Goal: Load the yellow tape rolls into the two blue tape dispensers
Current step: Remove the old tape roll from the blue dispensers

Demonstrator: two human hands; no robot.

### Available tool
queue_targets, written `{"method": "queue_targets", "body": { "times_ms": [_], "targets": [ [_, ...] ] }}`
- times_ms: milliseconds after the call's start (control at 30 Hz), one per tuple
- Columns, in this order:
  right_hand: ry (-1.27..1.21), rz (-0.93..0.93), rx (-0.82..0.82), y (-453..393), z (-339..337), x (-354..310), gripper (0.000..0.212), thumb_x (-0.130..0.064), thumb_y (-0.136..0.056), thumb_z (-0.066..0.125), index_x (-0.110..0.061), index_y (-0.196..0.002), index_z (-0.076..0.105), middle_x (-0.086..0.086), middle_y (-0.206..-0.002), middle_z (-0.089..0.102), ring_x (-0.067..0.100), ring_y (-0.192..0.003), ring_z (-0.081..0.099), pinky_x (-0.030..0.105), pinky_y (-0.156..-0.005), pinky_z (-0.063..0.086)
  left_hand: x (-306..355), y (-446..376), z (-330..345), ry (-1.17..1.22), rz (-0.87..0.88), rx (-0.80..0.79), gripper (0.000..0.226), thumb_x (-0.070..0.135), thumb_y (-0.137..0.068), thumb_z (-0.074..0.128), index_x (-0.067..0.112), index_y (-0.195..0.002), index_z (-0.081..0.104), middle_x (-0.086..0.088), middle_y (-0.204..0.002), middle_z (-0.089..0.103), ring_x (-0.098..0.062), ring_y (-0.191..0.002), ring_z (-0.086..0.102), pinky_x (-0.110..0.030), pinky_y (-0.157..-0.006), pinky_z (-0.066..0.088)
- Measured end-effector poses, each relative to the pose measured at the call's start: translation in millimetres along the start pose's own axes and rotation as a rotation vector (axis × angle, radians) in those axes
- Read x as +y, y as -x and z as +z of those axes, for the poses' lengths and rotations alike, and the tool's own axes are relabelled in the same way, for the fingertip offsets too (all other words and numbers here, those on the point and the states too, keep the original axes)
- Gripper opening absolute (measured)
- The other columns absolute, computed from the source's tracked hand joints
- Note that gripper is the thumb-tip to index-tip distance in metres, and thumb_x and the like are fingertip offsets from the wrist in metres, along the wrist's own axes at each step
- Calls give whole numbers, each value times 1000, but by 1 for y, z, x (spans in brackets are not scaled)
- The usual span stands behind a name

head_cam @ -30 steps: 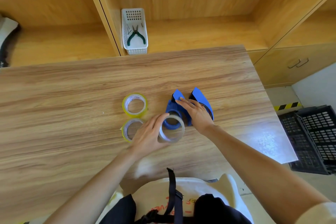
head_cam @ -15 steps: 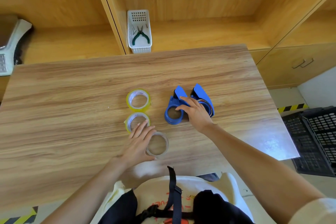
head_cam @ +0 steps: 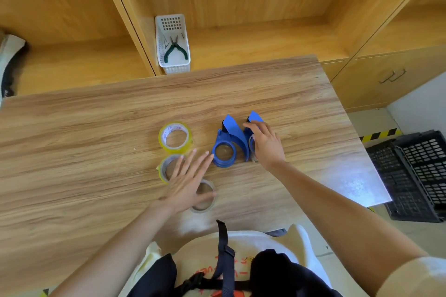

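Two blue dispensers sit mid-frame on the wooden table (head_cam: pixel 96 128): the left dispenser (head_cam: pixel 225 146) untouched, the right dispenser (head_cam: pixel 252 128) under the right hand (head_cam: pixel 266 143), fingers loosely curled over it; I cannot tell whether they grip. Left of centre, the left hand (head_cam: pixel 187 182) hovers flat, fingers spread, holding nothing, over a thin yellow roll (head_cam: pixel 166 167) and an empty clear core (head_cam: pixel 205 196). A full yellow roll (head_cam: pixel 175 137) lies just above them.

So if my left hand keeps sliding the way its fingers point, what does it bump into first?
Most likely the nearer blue dispenser: your left hand, open and flat, has fingertips aimed up and right, almost at its round hub. Height above the table is unclear, so it might pass over.
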State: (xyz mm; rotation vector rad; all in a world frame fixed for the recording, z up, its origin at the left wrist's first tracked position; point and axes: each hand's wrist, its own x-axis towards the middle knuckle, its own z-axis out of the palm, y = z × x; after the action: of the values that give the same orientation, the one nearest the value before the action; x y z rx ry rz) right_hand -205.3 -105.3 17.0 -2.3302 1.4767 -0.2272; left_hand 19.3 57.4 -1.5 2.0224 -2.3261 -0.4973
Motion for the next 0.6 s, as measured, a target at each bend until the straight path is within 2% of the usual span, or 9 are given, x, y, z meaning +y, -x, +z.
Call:
{"method": "queue_targets", "body": {
  "times_ms": [100, 233, 333, 433, 600],
  "targets": [
    [3, 88, -18, -4, -4, 15, 74, 4, -84, 57, -30, -146, 36, -1, -150, 37, 23, -140, 33, 40, -105, 38, 17, -39, -14, 7, 65, 25, 95, 76, -88, 36, 26, -159, -2, 5, -168, 6, -25, -155, -7, -52, -125, 3],
    [-10, 158, -33, -6, -8, 35, 78, 3, -87, 49, -35, -151, 25, -3, -153, 34, 25, -138, 34, 42, -104, 38, 47, -90, -25, 10, 144, 15, 93, 74, -89, 30, 26, -158, -8, 5, -168, 8, -23, -155, -8, -46, -125, -3],
    [10, 167, -84, -4, -8, 45, 75, -3, -90, 48, -35, -152, 21, -4, -156, 31, 26, -138, 34, 43, -105, 38, 67, -118, -26, -12, 156, -23, 95, 69, -91, 40, 16, -159, 0, 1, -168, 10, -22, -155, -7, -46, -125, -6],
    [13, 157, -137, 1, -7, 51, 69, -9, -94, 47, -35, -152, 21, -4, -157, 29, 28, -138, 34, 43, -107, 37, 84, -135, -21, -45, 102, -80, 94, 62, -91, 50, 5, -156, 14, -6, -165, 24, -22, -156, -3, -49, -124, -9],
    [-43, 135, -156, 8, -8, 55, 73, -9, -91, 48, -35, -153, 20, -8, -157, 31, 28, -132, 41, 39, -108, 36, 103, -155, -12, -89, -34, -101, 90, 51, -87, 60, -1, -151, 24, -9, -160, 34, -23, -156, 4, -54, -121, -14]
  ]
}}
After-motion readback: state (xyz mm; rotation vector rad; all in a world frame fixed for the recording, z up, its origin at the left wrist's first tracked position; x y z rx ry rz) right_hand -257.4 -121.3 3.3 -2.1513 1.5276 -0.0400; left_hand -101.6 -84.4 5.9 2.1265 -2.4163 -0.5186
